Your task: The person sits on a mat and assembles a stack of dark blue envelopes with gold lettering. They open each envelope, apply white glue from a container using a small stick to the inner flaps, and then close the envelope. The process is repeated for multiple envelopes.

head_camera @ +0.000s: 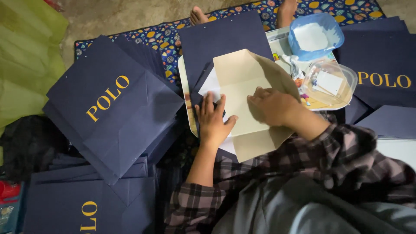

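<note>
A cream paper sheet (242, 73) with folded flaps lies on a tray (184, 86) in front of me, over a dark blue sheet (225, 39). My left hand (213, 121) lies flat with fingers spread on the sheet's left edge. My right hand (271, 106) presses down on the middle of the cream sheet with fingers curled. Neither hand holds anything.
Piles of dark blue paper bags with gold lettering lie at left (112, 108) and right (383, 65). A blue-rimmed bowl of white paste (314, 37) and a clear plastic container (331, 82) stand on the tray's right. Green paper (26, 56) lies far left. Two bare feet (197, 16) show at top.
</note>
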